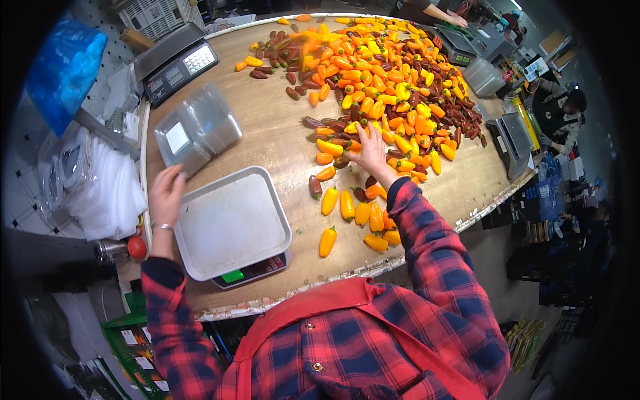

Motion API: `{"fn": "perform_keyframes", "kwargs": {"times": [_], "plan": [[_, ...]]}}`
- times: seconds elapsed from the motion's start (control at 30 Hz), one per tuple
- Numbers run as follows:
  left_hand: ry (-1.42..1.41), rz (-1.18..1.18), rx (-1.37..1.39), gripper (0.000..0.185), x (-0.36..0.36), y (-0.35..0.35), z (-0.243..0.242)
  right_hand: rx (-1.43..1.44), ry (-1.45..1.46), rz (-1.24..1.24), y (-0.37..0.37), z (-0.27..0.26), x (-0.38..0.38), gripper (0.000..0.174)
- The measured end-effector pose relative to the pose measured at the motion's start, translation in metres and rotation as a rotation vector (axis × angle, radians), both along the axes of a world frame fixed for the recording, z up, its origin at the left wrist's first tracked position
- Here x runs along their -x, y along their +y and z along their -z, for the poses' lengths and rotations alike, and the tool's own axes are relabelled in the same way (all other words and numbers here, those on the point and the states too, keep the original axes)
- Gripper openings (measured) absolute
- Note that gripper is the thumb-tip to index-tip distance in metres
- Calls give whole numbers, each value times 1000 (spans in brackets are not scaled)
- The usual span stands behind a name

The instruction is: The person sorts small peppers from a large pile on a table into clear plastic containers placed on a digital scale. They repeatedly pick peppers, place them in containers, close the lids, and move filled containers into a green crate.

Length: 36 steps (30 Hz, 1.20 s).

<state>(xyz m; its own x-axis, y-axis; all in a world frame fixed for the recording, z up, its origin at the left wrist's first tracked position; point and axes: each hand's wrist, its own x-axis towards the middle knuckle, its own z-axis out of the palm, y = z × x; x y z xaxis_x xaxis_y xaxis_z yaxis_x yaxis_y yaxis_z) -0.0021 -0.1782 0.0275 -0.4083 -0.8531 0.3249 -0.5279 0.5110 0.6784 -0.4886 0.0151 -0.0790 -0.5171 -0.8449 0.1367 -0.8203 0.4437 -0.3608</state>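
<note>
A large heap of small yellow, orange and dark brown-red peppers [395,75] covers the far and right part of the wooden table. My right hand [369,149] reaches into its near edge, fingers spread on the peppers; whether it grips one cannot be told. My left hand [167,192], slightly blurred, is raised at the left rim of an empty light grey tray [232,220], close to the stacked clear plastic containers [212,120]; its hold cannot be made out. Under the tray is a digital scale [260,272], mostly hidden. Loose yellow peppers [328,242] lie to the right of the tray.
Another digital scale [175,70] stands at the far left, near a blue plastic bag [67,70] and white foam sleeves [102,190]. More scales [510,142] line the right edge. A co-worker [562,112] is at the right; another person's hand [456,21] is at the far side.
</note>
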Motion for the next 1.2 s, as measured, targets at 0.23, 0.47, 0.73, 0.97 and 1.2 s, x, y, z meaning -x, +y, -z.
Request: {"fn": "perform_keyframes", "kwargs": {"times": [0.23,0.47,0.73,0.97,1.2], "plan": [[-308,76,227,37,126,-74,37,-177,139,-265,-64,-5,56,110],[-267,51,57,18,130,-97,46,-506,227,-395,-100,-16,48,110],[-138,230,-211,17,109,-97,33,-422,-9,-239,-85,-13,34,100],[-120,189,-28,13,104,-85,33,-269,63,-306,-79,5,24,94],[-104,89,248,10,96,-69,51,-206,-100,-228,-87,0,7,74]]}}
